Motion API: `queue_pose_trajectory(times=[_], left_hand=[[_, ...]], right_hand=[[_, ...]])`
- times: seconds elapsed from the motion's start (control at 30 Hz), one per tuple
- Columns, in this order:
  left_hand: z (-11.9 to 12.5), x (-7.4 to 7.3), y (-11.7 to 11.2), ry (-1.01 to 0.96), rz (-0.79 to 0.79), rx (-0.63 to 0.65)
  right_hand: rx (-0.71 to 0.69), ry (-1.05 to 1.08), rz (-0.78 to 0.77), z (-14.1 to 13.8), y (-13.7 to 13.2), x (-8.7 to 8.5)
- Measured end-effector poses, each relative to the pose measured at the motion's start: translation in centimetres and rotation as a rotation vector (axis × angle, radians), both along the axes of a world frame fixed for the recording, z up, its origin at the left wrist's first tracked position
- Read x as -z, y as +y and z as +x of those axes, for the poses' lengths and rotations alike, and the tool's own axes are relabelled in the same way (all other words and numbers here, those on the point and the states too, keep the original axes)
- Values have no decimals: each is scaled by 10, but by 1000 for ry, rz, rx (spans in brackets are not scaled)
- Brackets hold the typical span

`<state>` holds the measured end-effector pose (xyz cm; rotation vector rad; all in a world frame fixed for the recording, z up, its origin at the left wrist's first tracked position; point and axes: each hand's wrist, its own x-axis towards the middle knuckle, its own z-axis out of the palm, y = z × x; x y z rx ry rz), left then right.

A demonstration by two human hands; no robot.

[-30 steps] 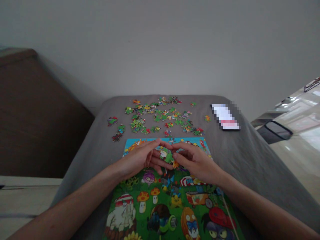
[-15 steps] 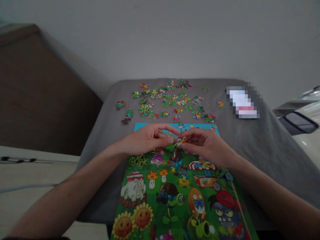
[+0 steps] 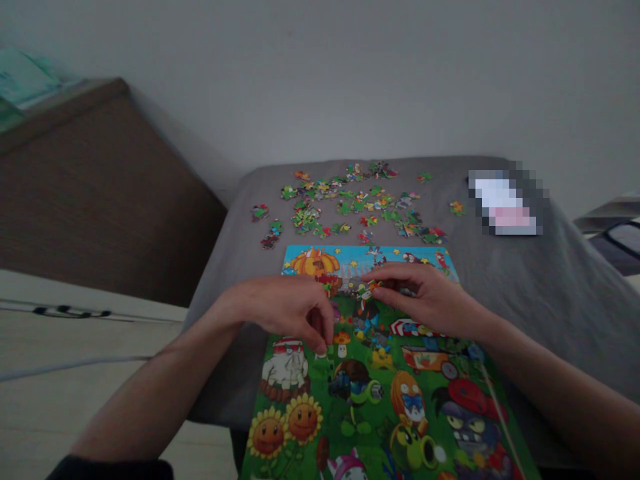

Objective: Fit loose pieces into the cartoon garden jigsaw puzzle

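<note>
A colourful cartoon puzzle picture [image 3: 370, 400] lies on the grey cloth-covered table [image 3: 525, 293] in front of me. My right hand [image 3: 423, 297] pinches a small puzzle piece [image 3: 367, 288] between thumb and fingers just above the picture's upper middle. My left hand [image 3: 285, 310] hangs over the picture's left part with its fingers curled downward, fingertips touching the picture near a mushroom; whether it holds anything I cannot make out. Several loose puzzle pieces [image 3: 350, 203] are scattered on the cloth beyond the picture.
A blurred flat rectangle [image 3: 505, 203] lies at the table's far right. A brown headboard-like panel [image 3: 95, 193] stands to the left, with a pale floor or ledge [image 3: 75, 373] below it. A plain wall is behind the table.
My hands were joined over one piece. Now the left hand has dropped down-left onto the picture while the right hand keeps the piece. The view has shifted leftwards.
</note>
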<state>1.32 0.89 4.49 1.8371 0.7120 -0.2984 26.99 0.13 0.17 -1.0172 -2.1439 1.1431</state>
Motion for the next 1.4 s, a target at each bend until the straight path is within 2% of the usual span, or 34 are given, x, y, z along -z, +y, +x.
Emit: queue_pose_trajectory(times=[0.17, 0.37, 0.43, 0.6, 0.93, 1.07, 1.4], left_hand=[[-1, 1, -2, -8, 126, 9], [-2, 2, 0, 1, 120, -36], [-2, 2, 0, 32, 123, -27], [-3, 5, 2, 21, 271, 3], [9, 1, -9, 64, 349, 54], [14, 3, -11, 84, 389, 31], [16, 11, -11, -9, 450, -15]], right_hand=[[26, 8, 31, 0, -1, -3], [15, 1, 35, 0, -1, -1], [1, 9, 17, 0, -2, -1], [-8, 21, 6, -1, -2, -1], [-49, 16, 59, -1, -1, -1], [-59, 16, 53, -2, -1, -2], [-70, 5, 62, -2, -2, -3]])
